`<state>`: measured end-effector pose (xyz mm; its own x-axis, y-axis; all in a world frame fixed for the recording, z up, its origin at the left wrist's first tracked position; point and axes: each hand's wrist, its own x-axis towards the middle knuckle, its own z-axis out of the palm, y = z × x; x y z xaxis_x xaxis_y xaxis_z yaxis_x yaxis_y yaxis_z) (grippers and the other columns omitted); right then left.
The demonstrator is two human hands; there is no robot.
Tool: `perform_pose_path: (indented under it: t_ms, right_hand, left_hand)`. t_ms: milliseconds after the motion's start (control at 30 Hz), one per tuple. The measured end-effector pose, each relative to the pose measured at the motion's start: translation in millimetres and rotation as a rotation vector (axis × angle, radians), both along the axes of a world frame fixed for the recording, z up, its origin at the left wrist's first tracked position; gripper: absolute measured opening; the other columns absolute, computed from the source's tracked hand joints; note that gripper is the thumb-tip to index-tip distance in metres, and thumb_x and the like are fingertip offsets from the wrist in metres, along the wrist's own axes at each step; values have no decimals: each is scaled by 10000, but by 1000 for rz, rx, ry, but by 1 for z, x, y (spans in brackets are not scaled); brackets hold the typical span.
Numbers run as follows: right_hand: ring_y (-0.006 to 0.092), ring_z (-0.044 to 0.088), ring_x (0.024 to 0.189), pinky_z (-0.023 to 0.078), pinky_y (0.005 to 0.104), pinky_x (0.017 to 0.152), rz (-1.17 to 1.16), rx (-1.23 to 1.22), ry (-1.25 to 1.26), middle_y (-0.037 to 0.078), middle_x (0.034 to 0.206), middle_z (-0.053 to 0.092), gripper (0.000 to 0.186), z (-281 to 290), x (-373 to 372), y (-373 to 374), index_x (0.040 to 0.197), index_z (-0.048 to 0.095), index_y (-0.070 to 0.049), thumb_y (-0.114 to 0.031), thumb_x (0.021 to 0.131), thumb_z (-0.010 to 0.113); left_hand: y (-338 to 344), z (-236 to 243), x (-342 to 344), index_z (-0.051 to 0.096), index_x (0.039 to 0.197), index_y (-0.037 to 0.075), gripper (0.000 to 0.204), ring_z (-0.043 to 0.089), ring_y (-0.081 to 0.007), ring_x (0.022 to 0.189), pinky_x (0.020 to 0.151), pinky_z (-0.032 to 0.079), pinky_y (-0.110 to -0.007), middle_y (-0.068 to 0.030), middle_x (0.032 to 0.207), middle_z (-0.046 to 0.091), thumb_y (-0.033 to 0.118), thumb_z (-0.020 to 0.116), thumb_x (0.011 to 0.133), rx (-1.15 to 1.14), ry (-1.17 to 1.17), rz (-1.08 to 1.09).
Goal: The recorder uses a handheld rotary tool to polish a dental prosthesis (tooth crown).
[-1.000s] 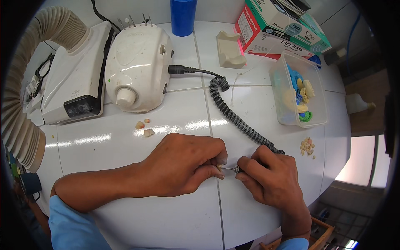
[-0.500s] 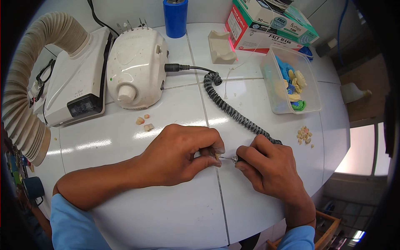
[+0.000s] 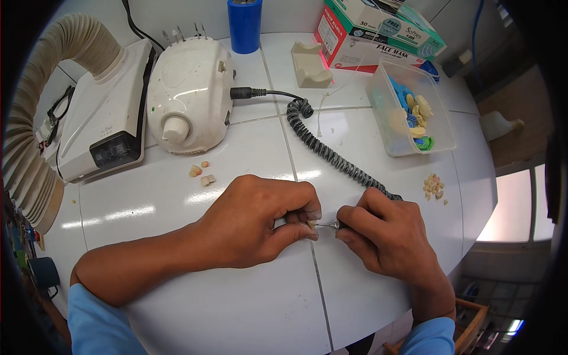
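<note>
Thumb and fingers of my left hand [image 3: 254,222] pinch a small tooth-coloured piece [image 3: 312,224], seemingly a dental crown; most of it is hidden by the fingertips. My right hand [image 3: 387,234] is wrapped around a rotary handpiece [image 3: 336,225], whose thin metal bur [image 3: 323,225] points left and reaches the piece. Whether the tip touches it is too small to tell. Both hands meet low over the white tiled table. A coiled black cord [image 3: 337,158] runs from the handpiece up to the white control unit [image 3: 190,97]. Whitish dust coats the left fingertips.
Several tooth-coloured pieces [image 3: 207,180] lie beyond my left hand, and a small pile [image 3: 433,186] lies at the right. A translucent plastic box [image 3: 390,127] holds blue and yellow pieces. Behind stand a handpiece rest [image 3: 310,68], blue cup [image 3: 244,26], mask boxes [image 3: 367,50] and a hose-fitted extractor [image 3: 109,118].
The view has shifted slightly. Both hands keep the same grip, with the bur still at the small piece; otherwise little has visibly changed.
</note>
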<state>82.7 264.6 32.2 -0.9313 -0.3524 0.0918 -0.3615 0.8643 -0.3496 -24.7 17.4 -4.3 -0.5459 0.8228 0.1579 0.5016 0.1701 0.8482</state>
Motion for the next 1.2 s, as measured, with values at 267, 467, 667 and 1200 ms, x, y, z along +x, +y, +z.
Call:
perform_pose_path:
  t_ms: [267, 467, 667, 1200]
  right_hand:
    - [188, 592, 559, 477, 374, 520, 1, 2, -24, 26, 857, 533, 180, 2, -2, -2, 1053, 732, -185, -295, 956, 839]
    - [186, 595, 561, 478, 375, 520, -3, 11, -38, 23, 852, 527, 177, 3, -2, -2, 1052, 731, -192, -292, 954, 841]
    - [184, 595, 558, 474, 376, 523, -14, 3, -35, 22, 850, 526, 178, 3, -2, -2, 1048, 731, -195, -297, 954, 843]
    - [183, 595, 559, 467, 380, 518, -7, 3, -46, 19, 852, 527, 175, 3, -2, -2, 1051, 730, -198, -299, 958, 838]
  left_hand:
    - [-1, 1, -1, 744, 1008, 58, 227, 729, -207, 698, 575, 551, -319, -64, 883, 773, 129, 918, 879, -4, 5, -13]
    - [-1, 1, -1, 746, 1002, 60, 219, 725, -213, 694, 575, 551, -317, -61, 878, 768, 98, 914, 868, 8, 0, -7]
    - [-1, 3, -2, 744, 1006, 54, 223, 732, -218, 706, 579, 555, -319, -65, 886, 772, 90, 912, 864, -14, 2, -22]
    - [-1, 2, -2, 740, 1009, 53, 236, 746, -224, 721, 591, 560, -321, -69, 892, 777, 87, 916, 855, -10, 11, -22]
